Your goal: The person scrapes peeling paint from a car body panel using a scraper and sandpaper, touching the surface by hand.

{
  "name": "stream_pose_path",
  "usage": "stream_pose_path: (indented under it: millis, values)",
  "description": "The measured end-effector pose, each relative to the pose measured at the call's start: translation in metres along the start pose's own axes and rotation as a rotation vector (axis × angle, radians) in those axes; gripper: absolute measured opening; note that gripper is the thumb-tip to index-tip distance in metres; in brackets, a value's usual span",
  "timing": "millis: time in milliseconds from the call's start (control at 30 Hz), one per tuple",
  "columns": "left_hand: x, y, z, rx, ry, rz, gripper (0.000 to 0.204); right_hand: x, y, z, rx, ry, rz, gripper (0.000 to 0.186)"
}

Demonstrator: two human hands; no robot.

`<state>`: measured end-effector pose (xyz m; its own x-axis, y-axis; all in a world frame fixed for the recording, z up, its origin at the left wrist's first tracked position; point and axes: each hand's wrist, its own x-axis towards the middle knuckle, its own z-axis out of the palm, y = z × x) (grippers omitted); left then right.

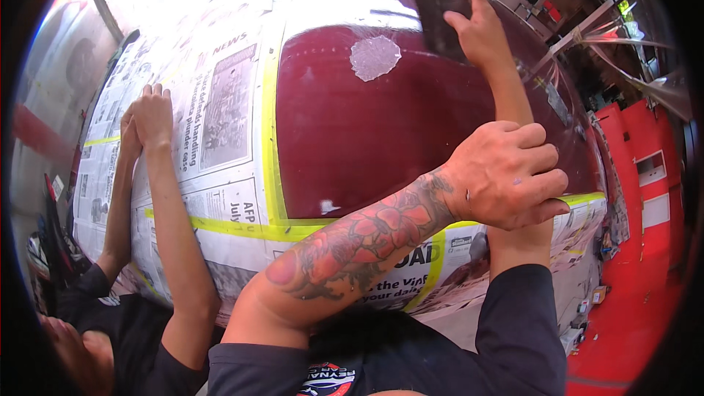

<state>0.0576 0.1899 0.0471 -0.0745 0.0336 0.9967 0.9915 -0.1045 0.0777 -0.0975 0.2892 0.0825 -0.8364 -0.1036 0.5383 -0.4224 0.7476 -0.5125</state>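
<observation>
My right hand (484,33) is raised over the far right of a glossy dark red car panel (352,132). It grips a dark flat rectangle that looks like a smartphone (440,15), with the thumb across its face. My tattooed left arm crosses in front of my right forearm. Its hand, my left hand (506,176), has curled fingers above the panel's near right edge; their inner side is hidden. A pale, rough-edged patch (375,58) marks the panel's upper middle, and a second greyish patch (557,105) shows farther right.
Newspaper sheets (198,95) cover the surface around the panel, bordered by yellow masking tape (271,139). At left, another person's two hands (150,117) press together on the paper. To the right lie a red floor (631,308) and small boxes (599,295).
</observation>
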Motion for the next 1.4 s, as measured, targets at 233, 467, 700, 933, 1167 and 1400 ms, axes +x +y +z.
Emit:
stream_pose_path:
  millis: [233,467,700,933,1167,1400]
  values:
    - [-0.002,0.001,-0.009,0.045,0.029,-0.017,0.028,-0.055,-0.038,-0.003,-0.763,-0.418,-0.733,0.049]
    - [-0.005,-0.001,-0.002,0.026,0.027,-0.008,0.028,-0.036,-0.028,0.026,-0.825,-0.368,-0.771,0.043]
    - [-0.004,0.001,-0.001,0.010,0.013,-0.015,0.027,-0.040,-0.037,0.027,-0.802,-0.360,-0.759,0.036]
    - [-0.005,-0.001,0.003,-0.025,-0.006,-0.010,0.026,-0.042,-0.042,0.028,-0.855,-0.381,-0.780,0.035]
    - [-0.009,0.003,-0.003,-0.011,-0.030,-0.064,0.022,-0.051,-0.052,0.034,-0.910,-0.403,-0.730,0.036]
    - [-0.007,0.001,-0.005,-0.026,-0.038,-0.049,0.018,-0.052,-0.054,0.041,-0.866,-0.345,-0.732,0.035]
